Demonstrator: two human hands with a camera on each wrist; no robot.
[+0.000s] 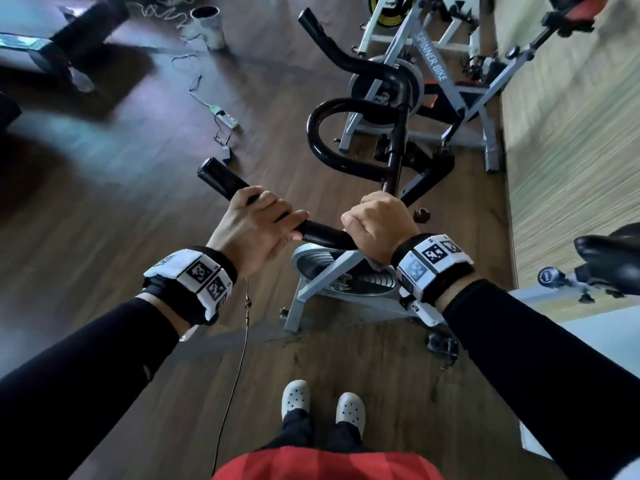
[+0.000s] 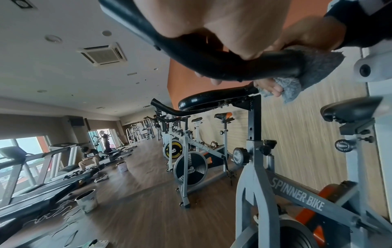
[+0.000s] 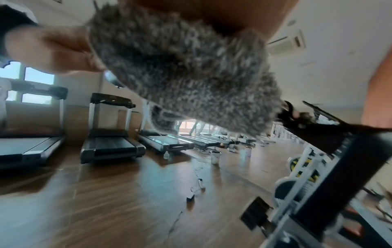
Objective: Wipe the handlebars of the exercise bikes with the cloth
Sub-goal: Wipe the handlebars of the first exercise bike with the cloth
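The nearest bike's black handlebar runs across in front of me in the head view. My left hand grips its left arm bare, a short way in from the end cap. My right hand grips the bar near the centre stem, with the grey fluffy cloth wrapped around the handlebar under its fingers. The cloth fills the top of the right wrist view, blurred. From the head view the cloth is almost fully hidden under my right hand.
A second grey spinner bike with a curved black handlebar stands just beyond. A black saddle is at my right beside the wall. A power strip, cables and a bucket lie on the wood floor. Treadmills line the left.
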